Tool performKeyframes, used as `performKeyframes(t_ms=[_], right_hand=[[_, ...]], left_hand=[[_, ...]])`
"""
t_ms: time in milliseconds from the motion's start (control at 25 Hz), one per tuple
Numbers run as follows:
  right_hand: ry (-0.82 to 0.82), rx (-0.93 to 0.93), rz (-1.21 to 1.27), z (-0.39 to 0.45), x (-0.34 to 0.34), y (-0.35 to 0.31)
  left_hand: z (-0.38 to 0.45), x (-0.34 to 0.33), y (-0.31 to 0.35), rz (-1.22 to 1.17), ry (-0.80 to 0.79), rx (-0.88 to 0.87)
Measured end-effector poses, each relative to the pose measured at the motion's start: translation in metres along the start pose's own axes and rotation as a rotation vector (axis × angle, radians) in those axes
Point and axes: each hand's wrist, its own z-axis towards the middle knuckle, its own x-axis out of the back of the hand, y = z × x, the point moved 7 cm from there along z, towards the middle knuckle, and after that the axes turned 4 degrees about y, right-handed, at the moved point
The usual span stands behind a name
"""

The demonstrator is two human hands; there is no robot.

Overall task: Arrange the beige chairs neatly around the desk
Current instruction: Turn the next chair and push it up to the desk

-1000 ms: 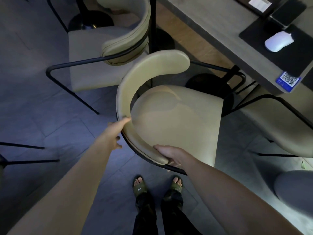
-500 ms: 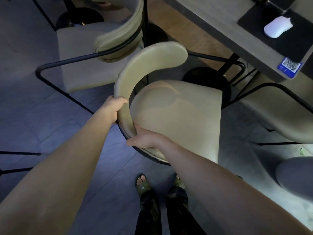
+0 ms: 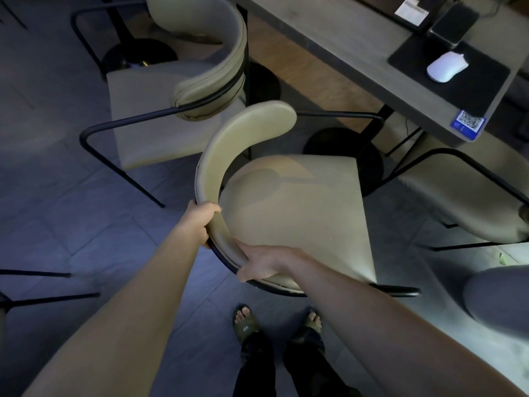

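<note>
A beige chair (image 3: pixel 297 213) with a curved backrest and black metal frame stands in front of me, its seat facing the grey desk (image 3: pixel 337 47) at the upper right. My left hand (image 3: pixel 201 222) grips the left part of the backrest. My right hand (image 3: pixel 260 263) grips the backrest lower down, near its bottom curve. A second beige chair (image 3: pixel 160 110) stands at the upper left, beside the desk's end. The seat of a third beige chair (image 3: pixel 458 196) shows at the right, partly under the desk.
On the desk lie a white mouse (image 3: pixel 446 65) on a black mat, a QR sticker (image 3: pixel 469 123) and a phone. Round black table bases (image 3: pixel 343 156) stand under the desk. Black chair legs (image 3: pixel 43 285) jut in at the left. My sandalled feet (image 3: pixel 274 325) are just behind the chair.
Both hands have shifted along the backrest: the left closed fully around it, the right slid back down toward the lower curve. The chair has stayed close to the desk.
</note>
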Motion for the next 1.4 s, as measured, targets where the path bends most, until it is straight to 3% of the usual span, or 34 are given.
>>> performKeyframes(t_ms=[280, 520, 760, 1080, 1200, 1400], right_hand=[[-0.058, -0.025, -0.116, -0.029, -0.025, 0.040], [0.050, 0.022, -0.164, -0.066, -0.033, 0.076], [0.210, -0.132, -0.153, -0.121, -0.033, 0.111], [0.929, -0.606, 0.106, -0.142, -0.033, 0.137], [1.072, -0.779, 0.286, -0.141, -0.039, 0.140], [1.512, -1.085, 0.740, -0.150, -0.045, 0.137]], left_hand=[[-0.043, -0.019, -0.052, -0.145, 0.025, 0.067], [-0.063, -0.039, -0.103, -0.193, 0.013, 0.146], [-0.092, -0.033, -0.125, 0.139, -0.192, 0.174], [-0.049, -0.015, -0.035, 0.278, -0.057, 0.010], [-0.022, -0.022, 0.004, 0.335, -0.071, -0.038], [0.013, -0.039, 0.058, 0.330, -0.063, -0.128]])
